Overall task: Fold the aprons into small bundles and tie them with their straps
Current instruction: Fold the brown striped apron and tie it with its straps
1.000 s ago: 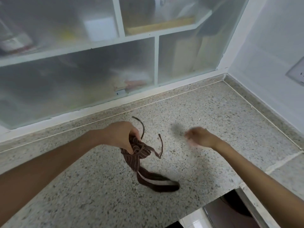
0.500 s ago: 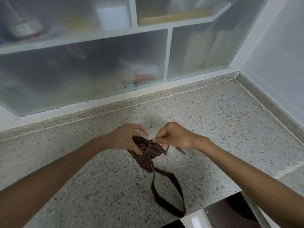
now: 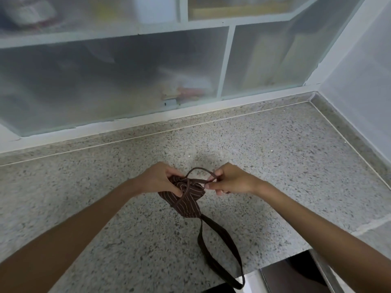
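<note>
Two hands (image 3: 157, 180) (image 3: 231, 180) around striped cloth bundle (image 3: 186, 198)

A: What sort of place is this?

B: A home kitchen. A speckled grey-and-cream terrazzo surface (image 3: 264, 149) runs into a corner below white-framed cabinets with frosted sliding panes (image 3: 118, 81).

A: Anything else?

B: Blurred boxes and packets behind the panes, and a pale painted wall (image 3: 359, 85) on the right.
</note>
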The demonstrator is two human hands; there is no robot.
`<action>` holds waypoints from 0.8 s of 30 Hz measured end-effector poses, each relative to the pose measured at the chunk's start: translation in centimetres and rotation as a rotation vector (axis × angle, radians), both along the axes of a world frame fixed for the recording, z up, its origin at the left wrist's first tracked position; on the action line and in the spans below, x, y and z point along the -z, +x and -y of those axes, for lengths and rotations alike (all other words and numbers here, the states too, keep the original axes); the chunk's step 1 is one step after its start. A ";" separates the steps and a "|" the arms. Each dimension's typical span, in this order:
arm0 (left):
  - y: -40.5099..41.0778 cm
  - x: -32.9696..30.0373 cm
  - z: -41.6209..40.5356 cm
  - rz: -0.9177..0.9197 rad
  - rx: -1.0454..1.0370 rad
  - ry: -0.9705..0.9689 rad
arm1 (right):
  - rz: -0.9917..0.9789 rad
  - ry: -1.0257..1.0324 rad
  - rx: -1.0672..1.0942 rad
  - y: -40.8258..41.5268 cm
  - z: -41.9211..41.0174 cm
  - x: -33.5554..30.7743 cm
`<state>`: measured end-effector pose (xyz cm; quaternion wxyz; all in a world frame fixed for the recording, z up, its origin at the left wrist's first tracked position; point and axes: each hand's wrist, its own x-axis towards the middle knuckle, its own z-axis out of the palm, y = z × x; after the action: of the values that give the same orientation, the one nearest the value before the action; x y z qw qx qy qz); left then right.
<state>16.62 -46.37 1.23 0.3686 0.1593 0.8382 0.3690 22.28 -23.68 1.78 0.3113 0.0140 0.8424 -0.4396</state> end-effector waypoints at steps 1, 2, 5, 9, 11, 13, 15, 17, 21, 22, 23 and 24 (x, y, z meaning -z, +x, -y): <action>-0.1 -0.2 0.3 0.006 0.017 0.004 | 0.023 -0.003 -0.035 -0.2 -0.4 -0.7; -0.1 -0.4 0.6 0.003 0.057 0.005 | 0.053 -0.016 -0.061 -0.4 -0.8 -1.4; 0.2 -1.8 1.2 0.045 0.180 0.053 | 0.144 -0.052 -0.084 -0.8 -2.6 -3.6; 0.5 -3.4 1.2 0.094 0.232 0.121 | 0.165 -0.134 -0.026 -1.2 -5.0 -3.9; 0.4 -3.5 1.0 0.071 0.156 0.134 | 0.111 -0.168 0.066 -1.1 -5.2 -3.8; -0.1 -3.1 0.9 0.041 0.008 0.099 | 0.038 -0.227 0.186 -0.9 -4.8 -4.1; -0.9 -2.4 0.7 0.005 -0.169 0.014 | 0.018 -0.219 0.171 -0.4 -3.9 -4.6; -1.7 -1.6 0.3 0.026 -0.388 -0.040 | 0.056 -0.190 0.095 0.1 -2.4 -4.5; -2.8 -1.3 -0.7 0.099 -0.733 0.079 | 0.081 -0.249 0.160 0.7 1.0 -3.1; -3.0 -1.5 -1.0 0.121 -0.788 0.128 | 0.112 -0.319 0.173 1.1 1.9 -2.5; -3.3 -1.6 -1.2 0.143 -0.825 0.170 | 0.158 -0.404 0.184 1.7 2.6 -1.8; -3.6 -1.7 -1.2 0.161 -0.840 0.200 | 0.214 -0.495 0.198 2.4 3.3 -1.1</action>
<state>13.03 -45.14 2.93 0.2333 -0.1899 0.7590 0.5774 24.65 -26.96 2.85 0.3477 0.0663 0.6664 -0.6562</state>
